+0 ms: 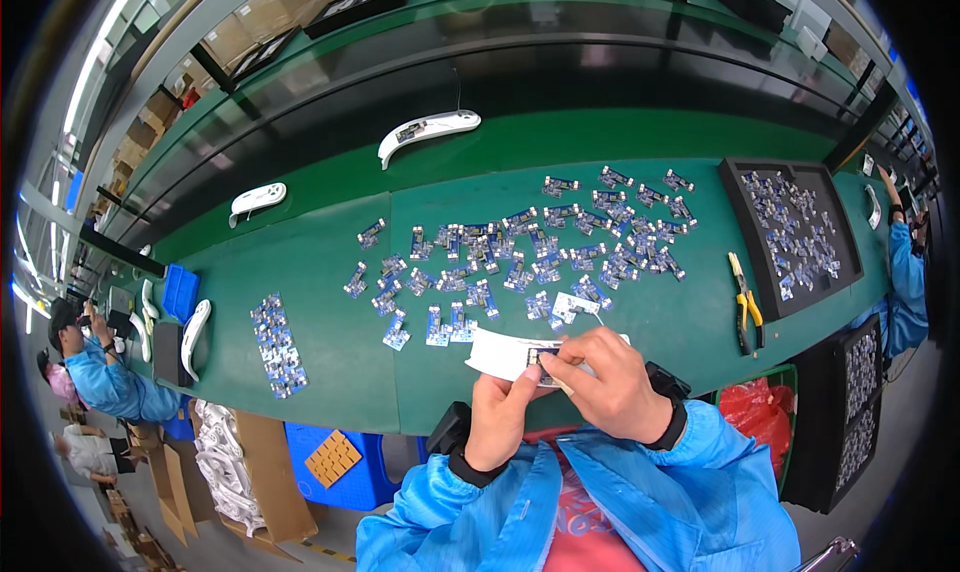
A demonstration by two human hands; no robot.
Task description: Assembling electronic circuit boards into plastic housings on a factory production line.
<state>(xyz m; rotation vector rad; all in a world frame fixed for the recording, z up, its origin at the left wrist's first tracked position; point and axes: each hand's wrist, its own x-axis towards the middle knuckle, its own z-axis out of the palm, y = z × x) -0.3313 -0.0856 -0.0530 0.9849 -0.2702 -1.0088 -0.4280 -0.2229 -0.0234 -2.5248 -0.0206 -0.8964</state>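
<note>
Close to my body, at the table's near edge, a white curved plastic housing (489,352) lies across my hands. My left hand (500,412) grips its lower side, thumb on the rim and fingers underneath. Over its right part bends my right hand (612,380), thumb and forefinger pinched at a small circuit board (541,357) set in the housing. My fingers cover much of that board. Just beyond the housing lies a white-and-grey board piece (577,306), with a thin pale wire beside it. Many loose blue circuit boards (487,244) spread over the green table beyond.
Yellow-black pliers (743,307) and a black tray (850,242) of boards lie right. A joined board panel (277,344) and white housings (196,340) (258,200) (428,132) stand left and back. A blue crate (330,472) and carton (265,462) sit below. Co-workers (125,377) (905,272) flank the table.
</note>
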